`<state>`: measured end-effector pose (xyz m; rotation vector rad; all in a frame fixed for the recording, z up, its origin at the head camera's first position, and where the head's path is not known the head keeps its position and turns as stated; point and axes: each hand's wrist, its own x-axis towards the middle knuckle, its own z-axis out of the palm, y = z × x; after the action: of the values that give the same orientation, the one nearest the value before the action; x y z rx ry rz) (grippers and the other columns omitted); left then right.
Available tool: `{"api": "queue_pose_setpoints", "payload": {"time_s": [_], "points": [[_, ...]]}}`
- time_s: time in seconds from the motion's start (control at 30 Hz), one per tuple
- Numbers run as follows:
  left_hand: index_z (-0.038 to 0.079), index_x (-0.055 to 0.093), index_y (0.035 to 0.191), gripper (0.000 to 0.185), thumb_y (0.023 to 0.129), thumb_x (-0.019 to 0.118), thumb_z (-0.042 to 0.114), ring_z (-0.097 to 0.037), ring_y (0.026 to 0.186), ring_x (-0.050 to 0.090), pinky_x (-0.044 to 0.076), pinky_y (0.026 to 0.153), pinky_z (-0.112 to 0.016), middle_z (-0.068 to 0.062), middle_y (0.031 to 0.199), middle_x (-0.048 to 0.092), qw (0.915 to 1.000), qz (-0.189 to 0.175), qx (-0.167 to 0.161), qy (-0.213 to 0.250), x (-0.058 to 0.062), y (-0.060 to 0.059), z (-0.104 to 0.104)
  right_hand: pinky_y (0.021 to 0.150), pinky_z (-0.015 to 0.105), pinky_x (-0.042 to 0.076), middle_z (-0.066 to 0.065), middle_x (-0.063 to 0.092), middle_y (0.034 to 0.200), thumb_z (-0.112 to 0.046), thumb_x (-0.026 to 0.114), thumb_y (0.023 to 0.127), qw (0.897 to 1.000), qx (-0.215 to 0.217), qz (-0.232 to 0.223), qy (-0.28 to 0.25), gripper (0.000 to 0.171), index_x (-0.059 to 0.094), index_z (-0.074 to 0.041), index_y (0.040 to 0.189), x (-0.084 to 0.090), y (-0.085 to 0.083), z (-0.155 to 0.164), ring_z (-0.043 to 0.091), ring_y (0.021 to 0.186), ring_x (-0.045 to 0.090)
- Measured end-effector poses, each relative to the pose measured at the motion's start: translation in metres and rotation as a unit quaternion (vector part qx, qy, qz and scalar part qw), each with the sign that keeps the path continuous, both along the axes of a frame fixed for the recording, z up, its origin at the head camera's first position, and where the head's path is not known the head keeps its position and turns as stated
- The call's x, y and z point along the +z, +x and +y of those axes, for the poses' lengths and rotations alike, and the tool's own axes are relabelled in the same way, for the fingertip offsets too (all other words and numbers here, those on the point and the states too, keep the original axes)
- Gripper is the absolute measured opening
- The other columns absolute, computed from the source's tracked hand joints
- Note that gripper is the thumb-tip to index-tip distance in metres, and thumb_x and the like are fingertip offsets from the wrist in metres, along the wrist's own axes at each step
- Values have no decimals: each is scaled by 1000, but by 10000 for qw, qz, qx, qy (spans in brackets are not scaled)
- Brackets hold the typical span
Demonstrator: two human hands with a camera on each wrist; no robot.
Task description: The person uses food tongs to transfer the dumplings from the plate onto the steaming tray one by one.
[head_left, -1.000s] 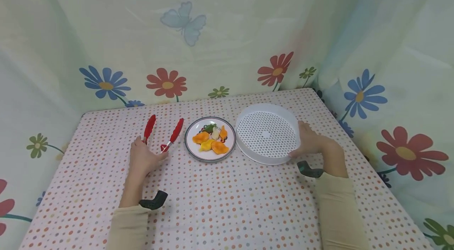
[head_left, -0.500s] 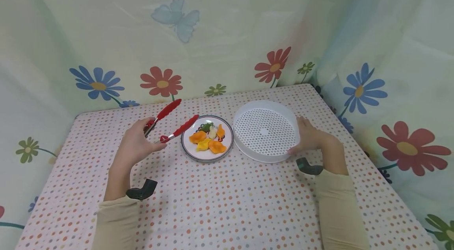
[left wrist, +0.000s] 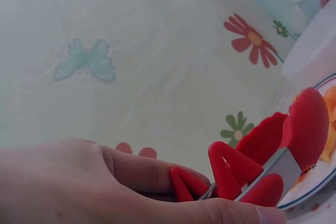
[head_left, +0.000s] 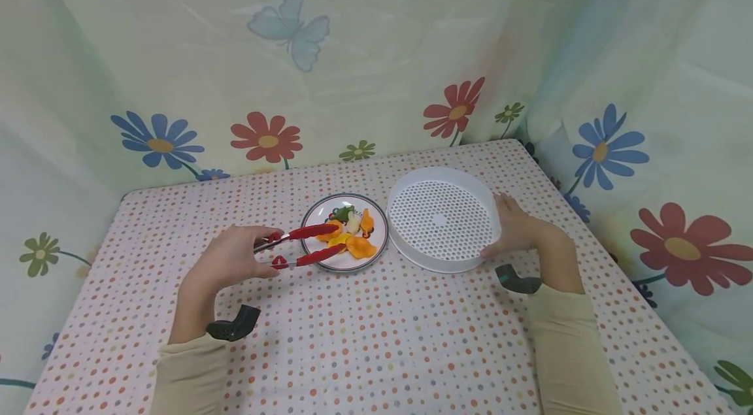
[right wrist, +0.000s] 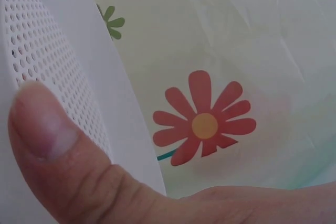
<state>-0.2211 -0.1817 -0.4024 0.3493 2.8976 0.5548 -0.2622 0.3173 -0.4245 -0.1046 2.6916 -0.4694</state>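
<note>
My left hand grips red-tipped metal tongs, held level above the table with their tips spread over the near left part of a small round plate. In the left wrist view the tongs stick out past my fingers toward the plate's rim. Orange, yellow, white and green dumpling-like pieces lie on the plate. To the right of the plate stands a white perforated steamer tray. My right hand holds its right rim, thumb on the wall.
The table has a dotted cloth. Flowered curtains hang close behind it and along its right side. A black wrist mount sits on each forearm.
My left hand lifted the tongs off the table at the left, turned them to point right and brought their tips over the plate. My right hand stayed on the steamer tray.
</note>
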Motion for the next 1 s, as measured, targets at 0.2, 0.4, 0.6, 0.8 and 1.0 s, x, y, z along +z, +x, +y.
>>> {"api": "queue_pose_setpoints", "payload": {"time_s": [0.2,0.4,0.6,0.8,1.0], "points": [[16,65,123,67,63,88,31,-19,89,60,49,68,-35,-5,104,71,9994,-39,-101,-324,-4,-3,7,105,70,16,38,-6,149,-51,85,59,10000,-57,-40,-23,141,-8,7,147,3,2,-1,58,136,3],[15,66,122,67,62,89,32,-18,86,58,49,68,-33,-5,102,71,9990,-86,-25,-445,-7,-4,12,105,70,17,38,-7,150,-54,84,59,9999,-38,-71,65,141,-9,8,146,2,2,-1,58,136,4],[13,67,120,64,62,89,32,-17,85,56,47,67,-32,-4,103,72,9993,-202,0,-325,-8,-4,14,106,69,16,36,-8,151,-53,84,60,10000,22,-74,-62,140,-9,7,147,4,2,-1,55,138,0],[13,68,119,62,63,88,30,-16,84,56,46,68,-31,-3,102,72,9995,-172,-26,-272,-8,-3,13,106,69,16,36,-8,151,-51,84,62,9999,67,-38,-72,139,-10,8,146,4,2,-1,56,137,1],[15,67,121,62,65,87,30,-16,79,56,42,62,-27,-4,101,73,9999,-100,-47,-124,-2,-2,11,106,69,15,36,-6,151,-52,84,61,9999,92,3,-89,139,-8,7,147,5,1,0,55,138,0]]}}
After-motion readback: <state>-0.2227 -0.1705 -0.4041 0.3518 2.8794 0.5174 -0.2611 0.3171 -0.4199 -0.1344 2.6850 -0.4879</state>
